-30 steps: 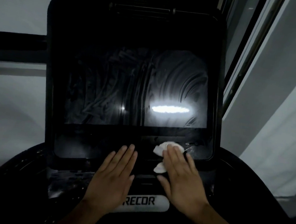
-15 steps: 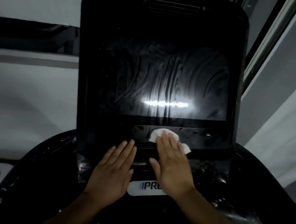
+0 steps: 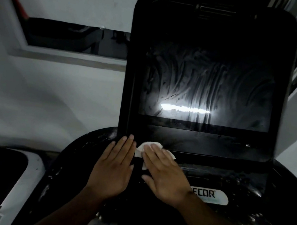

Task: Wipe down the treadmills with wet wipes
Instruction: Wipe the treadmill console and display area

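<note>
grey-white housing: lower left, well apart from both hands; possibly a neighbouring machine, and nothing shows whether it has been wiped.
left hand: flat, fingers straight and together, resting on the black console base by the lower left corner of the screen frame; it holds nothing.
wet wipe: white and bunched, pressed against the frame's bottom left edge, just beside the left hand.
right hand: laid flat over the wipe, fingers straight, pressing rather than gripping.
screen: covered in wet swirl streaks, so i judge it done.
strip below screen: faint smears, probably partly wiped.
logo badge: droplets glint around it on the base.
left to do: the frame's top is too dark to judge; rails, belt and other treadmills are out of view, likely ahead.
</note>
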The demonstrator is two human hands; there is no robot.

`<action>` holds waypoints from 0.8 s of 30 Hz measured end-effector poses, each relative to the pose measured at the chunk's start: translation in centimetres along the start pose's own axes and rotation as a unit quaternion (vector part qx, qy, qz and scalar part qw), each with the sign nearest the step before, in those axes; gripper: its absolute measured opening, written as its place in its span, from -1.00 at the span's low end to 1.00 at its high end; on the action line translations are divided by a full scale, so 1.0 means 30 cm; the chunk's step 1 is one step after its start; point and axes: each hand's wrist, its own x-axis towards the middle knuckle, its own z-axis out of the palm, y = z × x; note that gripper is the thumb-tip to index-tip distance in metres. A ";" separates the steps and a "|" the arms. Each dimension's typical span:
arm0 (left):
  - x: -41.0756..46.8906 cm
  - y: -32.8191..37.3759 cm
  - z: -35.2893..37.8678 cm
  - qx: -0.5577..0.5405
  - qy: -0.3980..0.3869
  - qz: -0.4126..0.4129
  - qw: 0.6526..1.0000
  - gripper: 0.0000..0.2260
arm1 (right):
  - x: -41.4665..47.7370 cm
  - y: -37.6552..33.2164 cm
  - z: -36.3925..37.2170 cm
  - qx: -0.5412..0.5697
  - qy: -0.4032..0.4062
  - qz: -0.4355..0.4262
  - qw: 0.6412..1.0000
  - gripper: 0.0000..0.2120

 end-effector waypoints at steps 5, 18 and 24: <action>-0.017 -0.030 0.002 -0.007 -0.004 0.009 1.000 -0.45 | 0.055 -0.015 -0.017 0.017 0.050 0.060 0.997 -0.37; -0.027 -0.005 0.015 -0.036 -0.013 -0.011 0.999 -0.44 | 0.093 0.095 -0.005 -0.142 -0.008 -0.149 0.979 -0.36; -0.047 -0.022 0.010 -0.033 -0.011 0.011 0.999 -0.43 | 0.007 0.281 -0.083 -0.169 -0.060 -0.250 0.952 -0.47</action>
